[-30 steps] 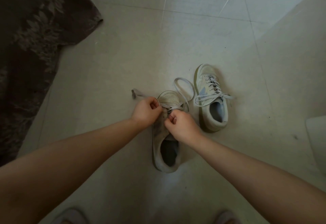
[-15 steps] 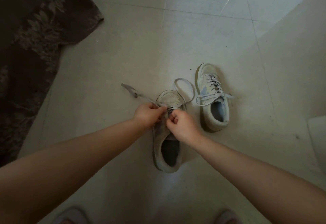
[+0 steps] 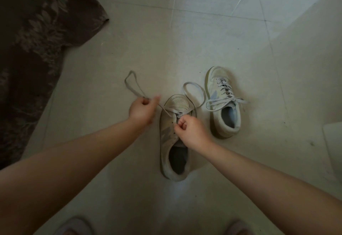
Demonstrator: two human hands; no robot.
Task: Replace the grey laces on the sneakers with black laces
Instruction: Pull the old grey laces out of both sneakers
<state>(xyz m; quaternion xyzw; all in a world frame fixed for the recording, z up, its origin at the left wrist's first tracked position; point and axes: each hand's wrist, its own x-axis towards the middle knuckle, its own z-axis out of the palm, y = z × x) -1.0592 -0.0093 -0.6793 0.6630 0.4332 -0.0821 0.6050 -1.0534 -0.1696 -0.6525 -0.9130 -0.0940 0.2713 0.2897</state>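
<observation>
Two sneakers (image 3: 175, 138) on a pale tile floor (image 3: 203, 40), both toes pointing away. Near one (image 3: 173, 142) sitting right between the arms, half unlaced, only the rows closest to the toe still threaded with one grey lace (image 3: 166, 113). Other sneaker (image 3: 224, 103) just to the right, apart from the first, fully laced with a second grey lace (image 3: 224, 101) tied in a bow across the top.

Two hands in play. Left hand (image 3: 142, 109) off to the left of the near sneaker's toe, fingers curled round one free end of the lace, strand running taut from the fist to the eyelets, loose tail looping up beyond the hand (image 3: 133, 84) and lying on the floor. Right hand (image 3: 190, 126) sitting over the middle of that same sneaker, fingers curled, pinching the lace at the eyelets. Other free end curling in a loop (image 3: 196, 94) on the floor between the two toes.

One dark patterned rug (image 3: 37, 40) along the left edge. One white flat thing (image 3: 333, 142) at the right edge, can't tell what. Two slippered toes at the bottom, left one (image 3: 74, 226) and right one (image 3: 238, 227).
</observation>
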